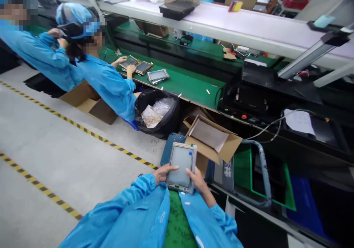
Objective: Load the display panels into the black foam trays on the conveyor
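Observation:
Both of my hands hold a rectangular touchscreen panel (pixel 180 166) upright in front of me, its glass grey and its frame metal-edged. My left hand (pixel 164 174) grips its left edge, and my right hand (pixel 197 179) grips the lower right edge. Blue sleeves cover both forearms. Behind the panel stands a blue flat board (pixel 170 148), partly hidden, and an open cardboard box (pixel 212 141) sits just to the right of it.
A co-worker in a blue smock (pixel 106 82) handles similar panels (pixel 157 76) on a green workbench (pixel 190 86). A black trash bag (pixel 168 117) holds plastic wrap. Yellow-and-black tape lines mark the grey floor (pixel 69 159). A green-and-grey rack (pixel 257 174) stands to my right.

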`<action>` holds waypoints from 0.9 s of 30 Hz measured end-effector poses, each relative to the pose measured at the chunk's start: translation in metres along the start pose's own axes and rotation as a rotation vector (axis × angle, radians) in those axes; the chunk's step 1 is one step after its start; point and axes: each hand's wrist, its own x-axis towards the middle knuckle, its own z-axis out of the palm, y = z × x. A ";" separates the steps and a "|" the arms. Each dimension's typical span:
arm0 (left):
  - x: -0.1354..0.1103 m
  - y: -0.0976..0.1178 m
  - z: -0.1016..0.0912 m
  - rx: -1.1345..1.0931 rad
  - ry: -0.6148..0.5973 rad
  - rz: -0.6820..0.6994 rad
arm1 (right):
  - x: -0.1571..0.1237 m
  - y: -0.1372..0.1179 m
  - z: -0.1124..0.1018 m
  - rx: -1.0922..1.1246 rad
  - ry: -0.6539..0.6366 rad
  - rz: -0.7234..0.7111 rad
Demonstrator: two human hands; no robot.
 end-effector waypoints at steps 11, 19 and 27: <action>-0.207 0.034 -0.161 -0.293 0.373 0.240 | 0.012 -0.036 0.257 -0.413 -0.335 -0.191; -0.277 0.033 -0.228 -0.522 0.631 0.362 | 0.012 -0.060 0.328 -0.449 -0.601 -0.150; -0.285 0.081 -0.270 -0.865 0.586 0.501 | 0.099 -0.058 0.363 -0.324 -0.563 0.074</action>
